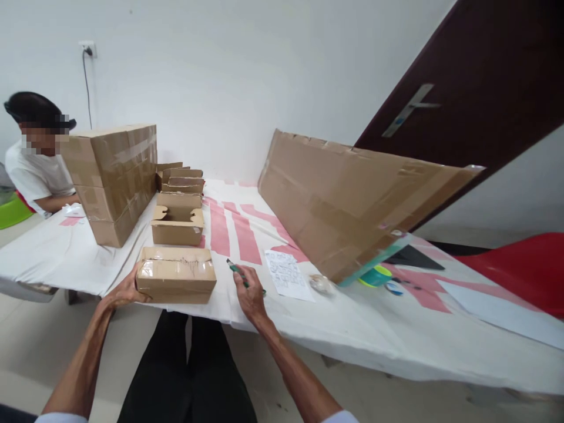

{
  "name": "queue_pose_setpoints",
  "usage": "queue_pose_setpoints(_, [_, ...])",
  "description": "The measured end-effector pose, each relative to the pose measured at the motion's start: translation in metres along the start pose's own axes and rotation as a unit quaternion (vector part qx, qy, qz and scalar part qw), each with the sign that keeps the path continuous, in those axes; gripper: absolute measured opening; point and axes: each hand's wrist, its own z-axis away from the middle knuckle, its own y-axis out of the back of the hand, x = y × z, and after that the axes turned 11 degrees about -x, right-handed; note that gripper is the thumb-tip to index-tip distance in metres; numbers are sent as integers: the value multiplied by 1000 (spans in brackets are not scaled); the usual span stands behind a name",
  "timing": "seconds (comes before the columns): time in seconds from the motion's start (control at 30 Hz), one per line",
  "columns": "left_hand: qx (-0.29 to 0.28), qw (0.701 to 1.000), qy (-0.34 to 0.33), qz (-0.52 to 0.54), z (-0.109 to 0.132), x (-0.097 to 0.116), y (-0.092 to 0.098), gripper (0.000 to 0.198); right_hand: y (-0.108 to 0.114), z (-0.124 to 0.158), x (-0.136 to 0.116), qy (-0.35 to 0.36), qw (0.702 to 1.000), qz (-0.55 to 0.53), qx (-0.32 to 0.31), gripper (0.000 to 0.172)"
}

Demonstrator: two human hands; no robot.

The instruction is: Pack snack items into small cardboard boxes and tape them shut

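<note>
At the table's front edge lies a closed cardboard box [176, 286], with clear tape and dark scribbled writing on its top. My left hand [126, 291] grips its left end, fingers partly hidden. To the right of the box my right hand [250, 294] is closed around a green utility knife [233, 268], whose tip points away to the left; it is apart from the box. An open small box [177, 234] stands just behind the closed one. A handwritten sheet of paper [288, 276] lies right of my right hand.
Taped boxes form a tall stack [126, 182] at left, with more open boxes [183, 182] behind. A large cardboard sheet [335, 205] leans up at right. Near it are a tape roll [376, 275] and a red chair [524, 273]. Another person [37, 170] sits far left.
</note>
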Motion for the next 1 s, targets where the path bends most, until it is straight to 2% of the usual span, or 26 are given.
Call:
queue_pose_setpoints(0.07, [22, 1000, -16, 1, 3, 1, -9, 119, -3, 0, -27, -24, 996, -78, -30, 46])
queue_pose_setpoints(0.17, [56, 997, -51, 0, 8, 0, -24, 126, -8, 0, -61, -45, 987, -139, -67, 52])
queue_pose_setpoints(0.3, [81, 994, -78, -11, 15, -5, -42, 128, -12, 1, -79, -66, 980, -167, -84, 59])
queue_pose_setpoints(0.57, [114, 989, -83, -32, 24, 4, -62, 126, -6, 1, -68, -93, 977, -183, -52, 57])
queue_pose_setpoints(0.67, [133, 987, -87, -35, 25, 7, -68, 126, -4, -1, -53, -130, 967, -216, -47, 58])
queue_pose_setpoints(0.83, [153, 984, -90, -20, 25, 8, -75, 124, -3, -1, -33, -206, 931, -296, -52, 67])
queue_pose_setpoints(1.0, [174, 980, -92, -24, 24, 13, -80, 116, -3, -3, -30, -201, 930, -302, -58, 66])
